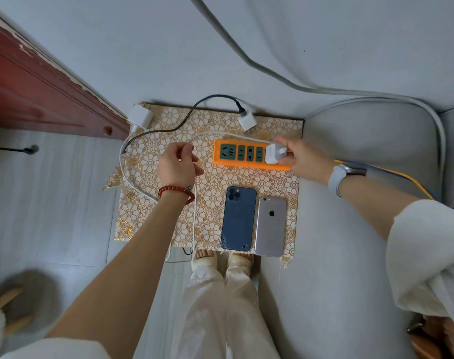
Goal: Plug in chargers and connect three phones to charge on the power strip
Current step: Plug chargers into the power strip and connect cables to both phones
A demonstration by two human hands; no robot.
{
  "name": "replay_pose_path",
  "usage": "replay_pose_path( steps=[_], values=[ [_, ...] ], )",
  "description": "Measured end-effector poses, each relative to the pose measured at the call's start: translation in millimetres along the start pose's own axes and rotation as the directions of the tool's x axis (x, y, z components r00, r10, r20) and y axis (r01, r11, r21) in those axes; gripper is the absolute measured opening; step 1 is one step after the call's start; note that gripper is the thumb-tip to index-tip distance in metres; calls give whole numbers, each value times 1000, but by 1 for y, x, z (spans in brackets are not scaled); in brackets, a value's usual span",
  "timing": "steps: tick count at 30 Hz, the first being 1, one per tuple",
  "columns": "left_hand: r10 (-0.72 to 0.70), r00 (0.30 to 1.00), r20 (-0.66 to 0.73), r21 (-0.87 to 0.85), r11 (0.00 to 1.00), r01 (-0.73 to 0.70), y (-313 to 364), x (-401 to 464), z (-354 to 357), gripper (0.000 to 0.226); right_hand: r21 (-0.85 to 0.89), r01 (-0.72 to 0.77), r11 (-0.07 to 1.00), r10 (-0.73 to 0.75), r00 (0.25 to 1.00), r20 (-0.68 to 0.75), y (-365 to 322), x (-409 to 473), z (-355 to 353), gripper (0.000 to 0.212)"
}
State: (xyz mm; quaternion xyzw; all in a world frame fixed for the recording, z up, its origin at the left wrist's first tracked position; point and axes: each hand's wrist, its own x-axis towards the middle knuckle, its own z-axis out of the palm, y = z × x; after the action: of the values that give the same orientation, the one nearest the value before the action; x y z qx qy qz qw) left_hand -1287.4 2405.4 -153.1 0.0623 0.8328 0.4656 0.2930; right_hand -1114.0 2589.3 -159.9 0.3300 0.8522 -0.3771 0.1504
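Note:
An orange power strip with green sockets lies on a small table with a gold floral cloth. My right hand grips a white charger seated at the strip's right-end socket. My left hand is closed around a white cable that loops over the table's left side. Two more white chargers lie at the back: one at the left corner, one in the middle with a black braided cable. A blue phone and a silver phone lie face down near the front edge. A third phone is not visible.
A dark red wooden door or cabinet stands to the left. A grey cushioned seat sits right of the table, with yellow and blue wires over it. A thick grey cable runs along the wall. My feet are under the table's front edge.

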Motion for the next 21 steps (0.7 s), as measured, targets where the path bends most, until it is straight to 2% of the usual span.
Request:
replay_pose_path(
  steps=[6, 11, 15, 18, 21],
  values=[
    [-22, 1000, 8, 19, 1000, 22, -4, 2, -2, 14, -38, -14, 999, 10, 994, -108, -7, 0, 12, 46],
    [-42, 999, 28, 18, 999, 42, -4, 1, -1, 13, -55, -28, 998, 21, 991, -129, -8, 5, 16, 50],
    [-64, 997, 42, 8, 998, 63, -2, 2, -9, 13, -175, -59, 983, 24, 981, -192, -5, 3, 16, 47],
    [-44, 997, 65, 68, 997, 40, -3, -1, -10, 15, -217, -81, 973, 31, 975, -222, -3, 3, 19, 47],
    [-35, 995, 90, 171, 985, 20, -8, -7, -11, 18, -178, -84, 980, 44, 974, -220, -2, 2, 23, 48]
  ],
)
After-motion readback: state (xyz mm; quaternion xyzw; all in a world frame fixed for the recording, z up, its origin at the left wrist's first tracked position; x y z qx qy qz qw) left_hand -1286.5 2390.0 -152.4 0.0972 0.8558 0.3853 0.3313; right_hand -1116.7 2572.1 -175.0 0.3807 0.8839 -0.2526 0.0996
